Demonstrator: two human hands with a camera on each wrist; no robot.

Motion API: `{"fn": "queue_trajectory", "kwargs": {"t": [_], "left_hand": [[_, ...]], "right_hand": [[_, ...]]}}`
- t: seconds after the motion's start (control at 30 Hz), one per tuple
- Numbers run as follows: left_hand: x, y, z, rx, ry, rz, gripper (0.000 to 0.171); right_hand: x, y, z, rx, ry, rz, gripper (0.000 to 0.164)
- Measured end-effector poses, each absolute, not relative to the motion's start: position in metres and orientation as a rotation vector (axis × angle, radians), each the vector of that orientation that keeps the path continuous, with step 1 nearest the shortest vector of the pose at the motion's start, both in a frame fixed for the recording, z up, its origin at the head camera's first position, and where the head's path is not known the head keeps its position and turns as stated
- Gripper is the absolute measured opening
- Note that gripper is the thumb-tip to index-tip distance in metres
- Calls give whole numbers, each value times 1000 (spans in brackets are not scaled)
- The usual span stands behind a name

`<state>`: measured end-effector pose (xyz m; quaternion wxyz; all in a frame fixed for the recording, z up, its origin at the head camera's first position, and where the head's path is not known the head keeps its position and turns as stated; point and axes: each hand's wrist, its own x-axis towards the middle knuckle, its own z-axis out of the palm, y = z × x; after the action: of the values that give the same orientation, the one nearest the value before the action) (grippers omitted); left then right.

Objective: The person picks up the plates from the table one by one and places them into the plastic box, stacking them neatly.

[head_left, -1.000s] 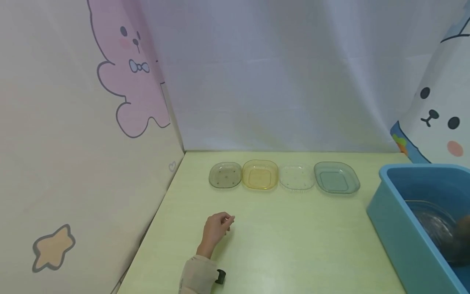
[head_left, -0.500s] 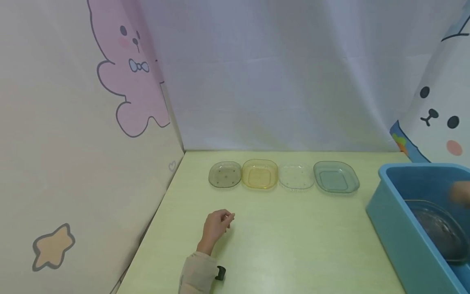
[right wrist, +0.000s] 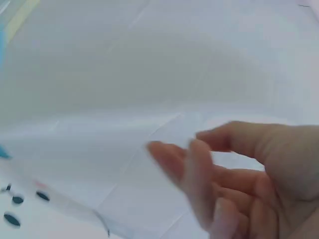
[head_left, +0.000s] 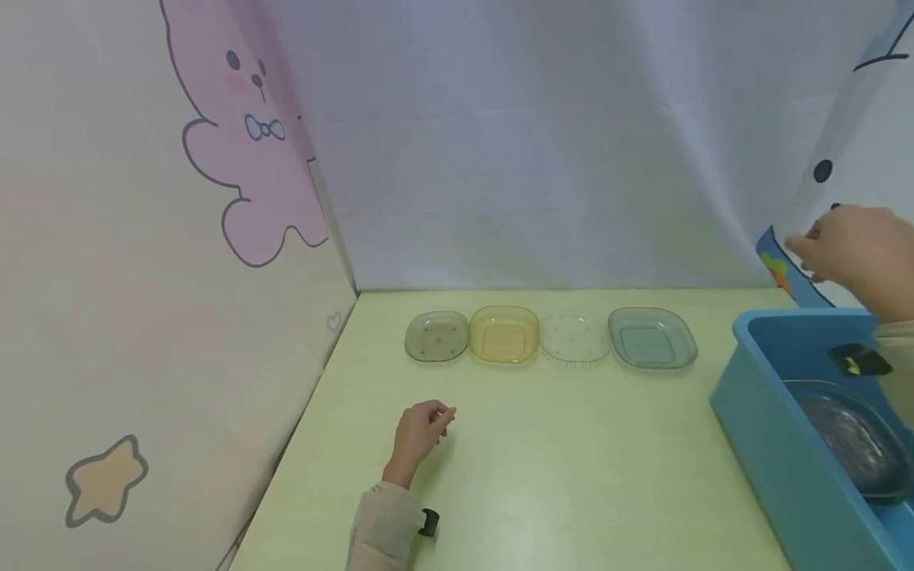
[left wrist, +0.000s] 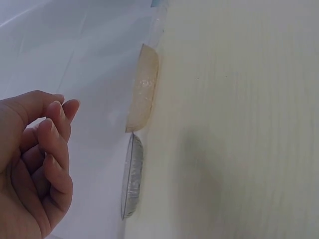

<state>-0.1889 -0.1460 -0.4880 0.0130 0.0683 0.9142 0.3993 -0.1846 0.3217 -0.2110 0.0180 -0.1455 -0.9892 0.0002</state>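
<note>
My left hand (head_left: 421, 432) hovers low over the table's near part, fingers loosely curled. In the left wrist view nothing lies between the thumb and fingers of that hand (left wrist: 37, 169). Raised above the blue bin (head_left: 778, 452) is my right hand (head_left: 853, 246). The right wrist view shows this hand (right wrist: 234, 179) slightly blurred, relaxed and holding nothing. Inside the bin sits a dark glass dish (head_left: 850, 436). Along the table's back stand a grey dish (head_left: 437, 337), a yellow dish (head_left: 503, 335), a clear dish (head_left: 575, 339) and a blue-green dish (head_left: 652, 338), side by side.
The pale yellow-green table (head_left: 571, 460) ends at a white curtain (head_left: 535, 159) behind the dishes. A printed cloth (head_left: 143, 317) closes off the left side. The bin's tall wall borders the table on the right.
My right hand has risen out of the bin to above its back rim, carrying nothing. The dark dish stays in the bin. My left hand has barely moved.
</note>
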Motion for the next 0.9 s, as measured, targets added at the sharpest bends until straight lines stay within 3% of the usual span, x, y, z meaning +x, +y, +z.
{"fn": "queue_trajectory", "kwargs": {"t": [0.23,0.43,0.9], "left_hand": [[-191,-147,-486,185,2844,1254,26],[-192,-148,-485,220,2878,1249,27],[-199,-149,-482,192,2877,1282,24]], "right_hand": [[-200,273,-197,-349,-2880,233,50],[-210,245,-209,-206,-2823,281,55],[-216,199,-269,81,-2366,510,35]]}}
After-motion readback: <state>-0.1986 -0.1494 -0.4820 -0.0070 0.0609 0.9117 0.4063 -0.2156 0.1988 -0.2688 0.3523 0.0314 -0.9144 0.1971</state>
